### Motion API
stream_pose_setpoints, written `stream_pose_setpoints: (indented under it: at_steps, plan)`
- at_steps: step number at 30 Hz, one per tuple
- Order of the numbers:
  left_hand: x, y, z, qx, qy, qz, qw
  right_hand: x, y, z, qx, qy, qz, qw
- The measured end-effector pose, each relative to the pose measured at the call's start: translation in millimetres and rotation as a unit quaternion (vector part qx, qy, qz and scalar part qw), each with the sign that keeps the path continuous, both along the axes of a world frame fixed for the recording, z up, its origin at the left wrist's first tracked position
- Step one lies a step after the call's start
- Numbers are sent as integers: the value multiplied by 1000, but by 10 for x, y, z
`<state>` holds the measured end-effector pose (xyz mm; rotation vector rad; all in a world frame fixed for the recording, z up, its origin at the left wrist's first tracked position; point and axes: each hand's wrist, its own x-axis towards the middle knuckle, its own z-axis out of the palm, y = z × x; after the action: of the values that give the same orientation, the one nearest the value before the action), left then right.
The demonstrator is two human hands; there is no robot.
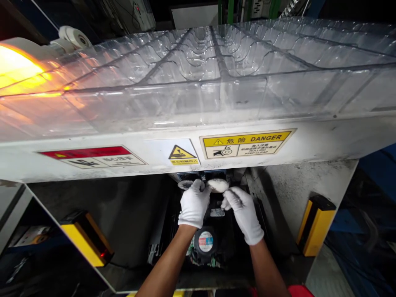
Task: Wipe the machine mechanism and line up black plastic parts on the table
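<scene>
A clear plastic tray point(216, 74), moulded into rows of round pockets, spans the whole top of the machine in front of me, its left end lit orange by a lamp point(15, 66). Beneath it runs the machine's white front panel point(324, 142), carrying a yellow danger label point(246, 144), a triangular warning sticker point(182, 154) and a red-banded label point(93, 156). Under the panel opens a dark, grimy recess point(123, 214), flanked by two yellow-and-black sensor bars, one at the left point(85, 239) and one at the right point(315, 225). Deep in that recess I reach with both arms, wearing white gloves. My left hand point(194, 204) is curled with its fingers closed on the left side of a small white pad point(218, 185), which sits up near the underside of the panel, just beside a small round metal part point(185, 184). My right hand point(244, 212) is loosely closed just below and to the right of the pad, its fingertips pointing toward it; I cannot tell whether it touches. The two hands are close together. Below them sits a round black component with a red, white and blue label point(205, 241).
</scene>
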<state>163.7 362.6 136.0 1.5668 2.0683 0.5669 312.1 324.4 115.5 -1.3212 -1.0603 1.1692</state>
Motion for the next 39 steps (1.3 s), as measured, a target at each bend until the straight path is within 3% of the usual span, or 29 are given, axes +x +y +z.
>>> stream_pose_setpoints:
  at_steps: [2, 3, 8, 12, 16, 20, 23, 27, 29, 34, 39]
  plan:
    - [-9, -17, 11, 11, -25, -10, 1000, -20, 59, 73, -6, 119, 109, 987]
    - [-17, -34, 27, 14, -35, -9, 999, -32, 119, 79, -9, 160, 124, 979]
    - [-56, -173, 147, 18, -104, -21, 994, 14, 410, -115, -34, 265, 91, 959]
    - [5, -176, 131, -28, -134, -63, 989, 162, 344, -251, -28, 317, 60, 946]
    - [51, -63, 79, -2, -134, -27, 991, 243, 183, -178, -20, 305, 100, 947]
    - [23, -76, 138, 50, -162, -5, 986, 202, 210, -62, -19, 242, 170, 955]
    - [2, -172, 175, 42, -154, 12, 987, 200, 284, -68, -2, 233, 152, 961]
    - [55, -211, 117, -26, -171, -74, 982, 268, 249, -120, 11, 238, 142, 961]
    - [91, -154, 80, -24, -178, -95, 979, 282, 225, -114, 1, 230, 162, 960]
    - [91, -11, 98, 3, -151, -69, 986, 209, 351, -20, -41, 170, 220, 960]
    - [16, -168, 170, -6, -117, -22, 993, 258, 333, 21, -38, 203, 198, 958]
